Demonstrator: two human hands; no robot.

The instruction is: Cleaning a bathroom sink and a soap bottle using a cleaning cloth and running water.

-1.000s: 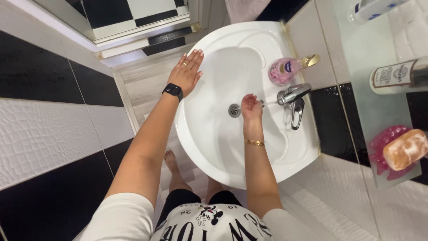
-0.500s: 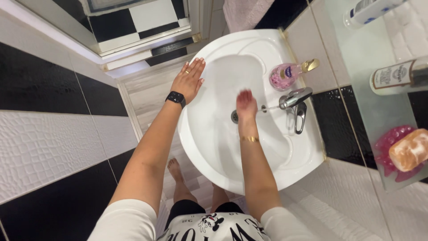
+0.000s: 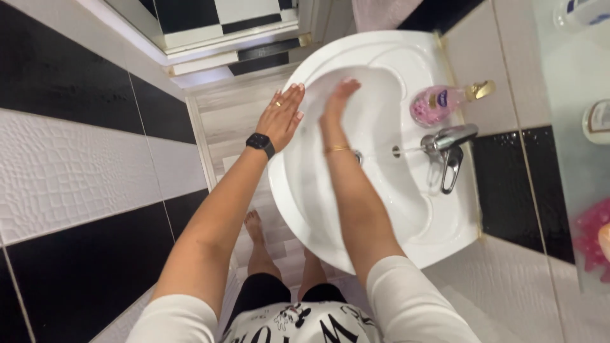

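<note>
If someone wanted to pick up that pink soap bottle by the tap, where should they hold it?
Probably around the round pink body of the soap bottle, coming from the basin side. The gold pump head is narrow, the wall lies behind, and the tap crowds one side.

You're in a home bathroom: white washbasin [image 3: 438, 222], chrome tap [image 3: 448, 140], pink soap bottle [image 3: 435, 103], black-and-white tiled walls [image 3: 76, 165].

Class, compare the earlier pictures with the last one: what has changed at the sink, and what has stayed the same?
The right hand left the water under the tap and moved across the basin, now lying flat against its far inner wall. It holds nothing. The left hand stays flat on the sink rim; the soap bottle has not moved.
</note>
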